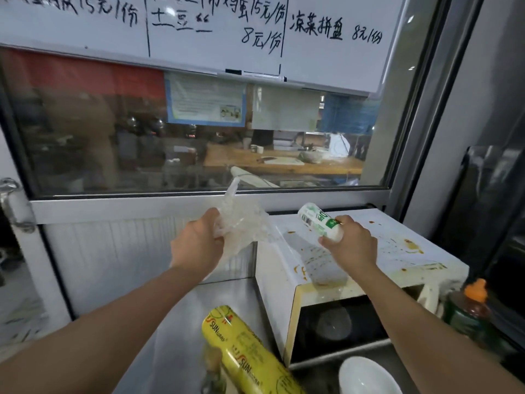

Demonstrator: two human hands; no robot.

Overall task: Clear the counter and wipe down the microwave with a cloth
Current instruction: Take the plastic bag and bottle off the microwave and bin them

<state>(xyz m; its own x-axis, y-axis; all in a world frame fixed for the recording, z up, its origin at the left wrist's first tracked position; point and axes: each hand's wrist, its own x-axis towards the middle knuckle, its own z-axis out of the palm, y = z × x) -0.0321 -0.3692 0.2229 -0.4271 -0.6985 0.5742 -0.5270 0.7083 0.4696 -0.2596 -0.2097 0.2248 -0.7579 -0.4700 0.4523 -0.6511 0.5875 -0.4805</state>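
Note:
A white microwave stands on the steel counter at the right; its top is spotted with brown and yellow stains. My left hand is raised left of the microwave and grips a crumpled clear plastic bag. Over the microwave's top, my right hand holds a small white and green bottle, tilted with its base up and to the left. No cloth is in view.
A yellow roll of cling wrap lies on the counter in front. A white bowl sits at the bottom right. A dark bottle with an orange cap stands right of the microwave. A window and a whiteboard are behind.

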